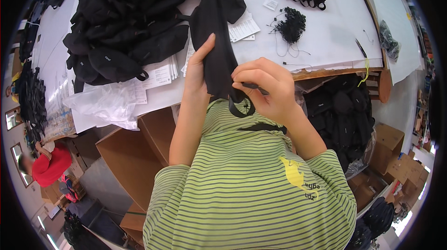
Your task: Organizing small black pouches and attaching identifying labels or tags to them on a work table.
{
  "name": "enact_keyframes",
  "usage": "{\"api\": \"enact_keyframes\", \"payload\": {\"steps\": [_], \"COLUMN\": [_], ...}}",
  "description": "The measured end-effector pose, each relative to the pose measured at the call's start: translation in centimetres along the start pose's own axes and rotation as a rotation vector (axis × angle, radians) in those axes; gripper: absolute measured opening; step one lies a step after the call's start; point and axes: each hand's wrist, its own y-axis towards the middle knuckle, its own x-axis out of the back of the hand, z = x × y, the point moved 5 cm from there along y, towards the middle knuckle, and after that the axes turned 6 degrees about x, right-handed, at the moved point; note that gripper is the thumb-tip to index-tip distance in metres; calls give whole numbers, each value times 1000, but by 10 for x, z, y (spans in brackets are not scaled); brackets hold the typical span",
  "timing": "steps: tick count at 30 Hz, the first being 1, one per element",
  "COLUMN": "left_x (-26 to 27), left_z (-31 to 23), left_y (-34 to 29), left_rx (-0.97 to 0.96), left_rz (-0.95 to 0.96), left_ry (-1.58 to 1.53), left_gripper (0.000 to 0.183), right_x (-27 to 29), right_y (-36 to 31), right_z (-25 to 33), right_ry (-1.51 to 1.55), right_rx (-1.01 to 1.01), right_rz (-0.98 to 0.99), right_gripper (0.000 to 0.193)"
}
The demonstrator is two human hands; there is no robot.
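- A person in a green-and-black striped T-shirt (242, 180) holds up a long, narrow black fabric pouch (215, 45) with both hands, in front of the chest and above the near edge of a white-topped worktable (326, 31).
- The left hand (198, 75) grips the pouch along its left side; the thumb lies straight up against the cloth, while the other fingers wrap behind it, out of sight.
- The right hand (263, 89) is curled at the pouch's lower end, fingertips pressed together in a pinch on what appears to be a thin black strap or pull; the exact part is hard to make out against the dark cloth.
- A black cord loop (242, 108) hangs from the pouch's bottom, just below the right hand.
- On the table behind, a heap of matching black fabric pouches (121, 26) lies at left, with white printed paper cards (242, 28) beside it.
- A tangle of black string tags (291, 26) sits well to the right.
- Crumpled clear plastic bags (104, 103) rest at the table's near-left edge, above open brown cardboard boxes (135, 152).
- A second person in a red top (51, 166) sits far left.
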Motion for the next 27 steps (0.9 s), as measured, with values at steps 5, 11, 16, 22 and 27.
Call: {"api": "enact_keyframes", "payload": {"steps": [5, 11, 16, 22, 27], "left_x": [-2, 9, 10, 11, 20], "left_z": [5, -7, -6, -10, -11], "left_y": [5, 3, -1, 2, 3], "left_rx": [-11, -47, -159, -191, -151], "left_rz": [62, 77, -32, -20, -15], "left_ry": [98, -31, 130, 207, 12], "left_gripper": [26, 22, 25, 31, 21], "right_x": [5, -3, -10, -9, -9], "right_y": [5, -6, -11, -6, -3], "right_z": [-1, -10, -18, -18, -18], "right_ry": [122, 113, 64, 105, 250], "right_rx": [-158, -354, -272, -270, -375], "right_rz": [-62, 37, -50, -92, -36], "right_gripper": [13, 12, 16, 15, 12]}}
